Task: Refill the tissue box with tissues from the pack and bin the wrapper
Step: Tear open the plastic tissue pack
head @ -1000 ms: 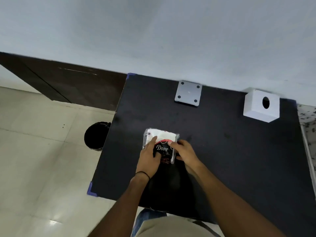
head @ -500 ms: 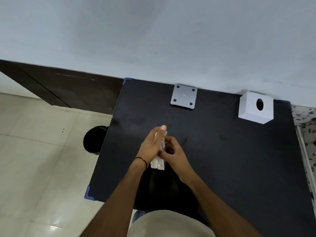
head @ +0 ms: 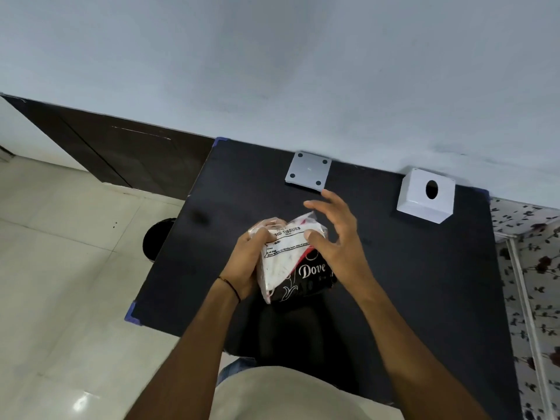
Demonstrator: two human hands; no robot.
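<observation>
Got the tissue pack [head: 292,262] up off the black surface [head: 409,283], held in front of me. My left hand [head: 247,262] is wrapped around its left end, fingers [head: 266,225] curled over the top edge. My right hand [head: 336,241] has only the thumb pressed on the pack, the other fingers spread loose above it. The white tissue box [head: 425,195] sits well off beyond my right fingers, at the far edge by the wall. The black bin [head: 157,237] is on the floor, out past my left fingers.
</observation>
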